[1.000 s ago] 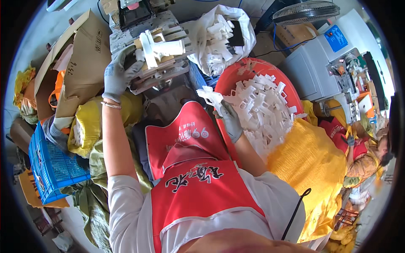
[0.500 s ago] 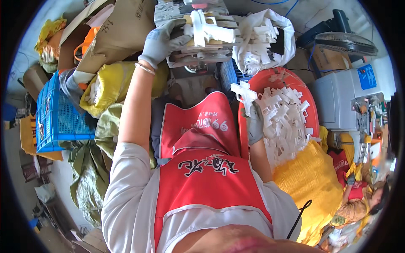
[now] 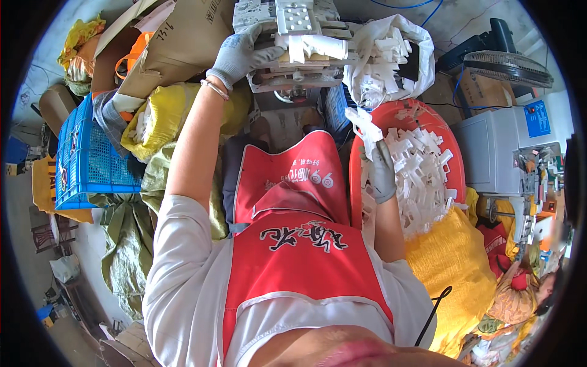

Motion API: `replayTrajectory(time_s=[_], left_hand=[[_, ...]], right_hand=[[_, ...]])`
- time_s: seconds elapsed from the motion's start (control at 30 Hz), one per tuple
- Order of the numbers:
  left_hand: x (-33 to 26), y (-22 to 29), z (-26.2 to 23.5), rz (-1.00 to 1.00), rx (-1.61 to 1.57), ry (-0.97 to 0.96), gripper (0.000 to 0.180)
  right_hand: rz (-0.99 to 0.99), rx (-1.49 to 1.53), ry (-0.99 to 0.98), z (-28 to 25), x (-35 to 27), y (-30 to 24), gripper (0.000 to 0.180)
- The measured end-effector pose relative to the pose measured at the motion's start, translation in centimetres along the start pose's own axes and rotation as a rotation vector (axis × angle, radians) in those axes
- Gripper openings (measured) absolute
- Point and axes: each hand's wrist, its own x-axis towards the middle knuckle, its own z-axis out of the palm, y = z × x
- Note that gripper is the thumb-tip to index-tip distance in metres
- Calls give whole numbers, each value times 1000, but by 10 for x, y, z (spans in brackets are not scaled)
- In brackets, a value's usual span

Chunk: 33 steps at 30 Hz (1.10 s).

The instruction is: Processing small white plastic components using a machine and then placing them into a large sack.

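Head view: compared with half a second ago, a pale metal block [image 3: 296, 17] now overlaps the upper part of the white moulded piece [image 3: 321, 47] in the machine [image 3: 296, 76], which lay fully exposed before; the white part [image 3: 367, 129] at the right has turned from a broad, pistol-like outline to a narrower one. The left hand [image 3: 240, 56], in a grey glove, stays at the machine's left side, fingers partly bent toward the moulded piece; whether it grips or merely touches, I cannot tell. The right hand [image 3: 383, 173], also gloved, is closed on the lower end of the white part, above the left side of a red tub [image 3: 428, 114] heaped with similar white pieces. Around the work stand a white bag [image 3: 359, 74] of more pieces beside the machine, an orange-yellow woven sack [image 3: 452, 263] against the tub, a blue crate [image 3: 85, 191] and cardboard box [image 3: 183, 46] to the left, and a black fan [image 3: 507, 68] at upper right; another person [image 3: 513, 296] shows at the right edge. The machine's piece lies crosswise, its rounded handle pointing right. The held part's long axis slants, its free end pointing up and left, away from the wearer.
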Motion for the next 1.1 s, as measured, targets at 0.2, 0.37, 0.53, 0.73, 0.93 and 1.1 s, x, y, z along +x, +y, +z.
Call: replayTrajectory(time_s=[0.2, 0.37, 0.53, 0.73, 0.93, 1.1], left_hand=[[3, 3, -1, 59, -2, 12, 48], [6, 6, -3, 7, -10, -6, 43], [3, -2, -7, 45, -85, 152, 43], [-81, -17, -27, -157, -363, 398, 35], [-178, -17, -44, -437, -479, 466, 32], [-217, -38, -36, -544, -516, 469, 32]], right_hand=[[-43, 23, 25, -12, 11, -18, 38], [-70, -24, 48, -12, 21, -41, 35], [-326, 43, -13, 10, 62, -87, 32], [-751, -589, -183, 73, 120, -149, 37], [-986, -1006, -373, 114, 151, -158, 37], [-1085, -1219, -442, 96, 154, -163, 39]])
